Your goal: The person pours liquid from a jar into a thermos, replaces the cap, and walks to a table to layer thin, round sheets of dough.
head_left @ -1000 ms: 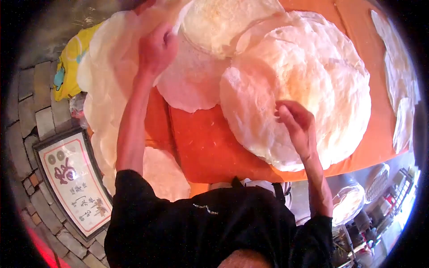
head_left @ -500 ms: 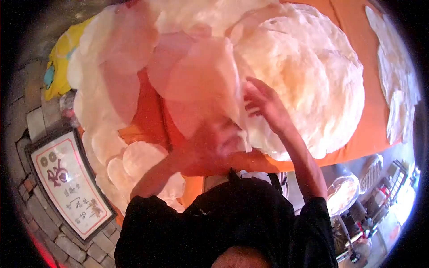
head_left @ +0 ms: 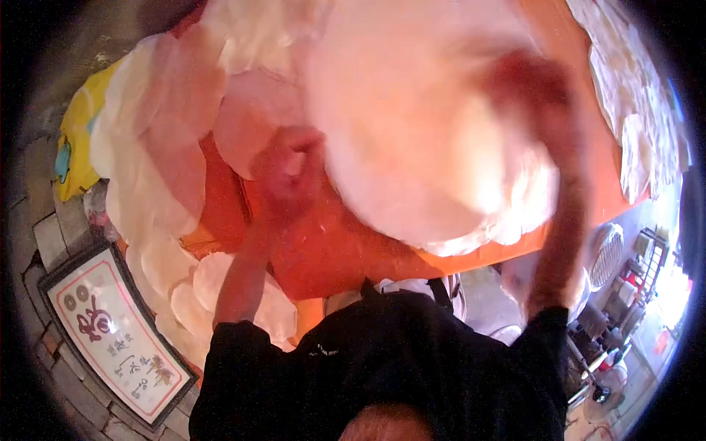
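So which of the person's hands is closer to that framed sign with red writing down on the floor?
The left. The left hand is over the orange cloth, on the side toward the framed sign. The right hand, blurred, is raised over the big pile of white sheets, much farther away.

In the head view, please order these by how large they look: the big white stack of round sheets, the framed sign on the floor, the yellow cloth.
1. Stack of round sheets, though blurred.
2. Framed sign.
3. Yellow cloth, partly covered.

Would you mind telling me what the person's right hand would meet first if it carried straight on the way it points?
Probably the big stack of thin white sheets: the blurred right hand already reaches over it, so depth is uncertain.
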`<act>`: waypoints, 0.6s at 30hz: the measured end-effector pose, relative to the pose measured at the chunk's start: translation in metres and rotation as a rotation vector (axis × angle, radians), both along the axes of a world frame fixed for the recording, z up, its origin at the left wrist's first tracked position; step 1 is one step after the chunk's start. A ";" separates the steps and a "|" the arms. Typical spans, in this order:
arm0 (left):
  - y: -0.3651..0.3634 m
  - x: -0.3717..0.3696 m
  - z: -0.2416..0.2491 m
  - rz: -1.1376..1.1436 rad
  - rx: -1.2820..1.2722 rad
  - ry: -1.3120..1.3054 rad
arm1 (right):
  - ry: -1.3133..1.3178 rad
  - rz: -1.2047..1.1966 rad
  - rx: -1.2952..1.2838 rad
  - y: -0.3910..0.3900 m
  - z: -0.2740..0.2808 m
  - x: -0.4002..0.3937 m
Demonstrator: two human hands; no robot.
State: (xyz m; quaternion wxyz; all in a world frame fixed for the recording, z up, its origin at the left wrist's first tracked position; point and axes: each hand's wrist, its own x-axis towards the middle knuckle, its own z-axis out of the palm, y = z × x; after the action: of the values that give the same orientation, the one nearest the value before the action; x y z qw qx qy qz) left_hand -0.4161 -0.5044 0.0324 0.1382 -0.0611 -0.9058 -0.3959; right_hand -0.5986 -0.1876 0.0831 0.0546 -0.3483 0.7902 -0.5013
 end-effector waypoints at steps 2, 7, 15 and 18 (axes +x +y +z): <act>-0.019 -0.021 0.007 0.169 0.042 -0.055 | 0.240 -0.136 0.205 0.028 0.027 -0.035; -0.074 -0.095 -0.066 0.132 -0.110 -0.121 | 0.126 -0.176 0.290 0.018 0.148 -0.022; -0.140 -0.185 -0.136 0.239 -0.735 -0.003 | 0.062 -0.012 1.002 0.018 -0.063 0.033; -0.166 -0.190 -0.131 0.277 -0.770 -0.095 | 0.184 -0.112 0.910 -0.007 -0.059 0.066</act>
State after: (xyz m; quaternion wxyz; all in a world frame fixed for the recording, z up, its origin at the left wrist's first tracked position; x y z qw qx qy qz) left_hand -0.6062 -0.6707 -0.0989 0.1154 0.0323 -0.9928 -0.0079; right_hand -0.5322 -0.1945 0.0239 0.1042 -0.2887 0.9489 -0.0727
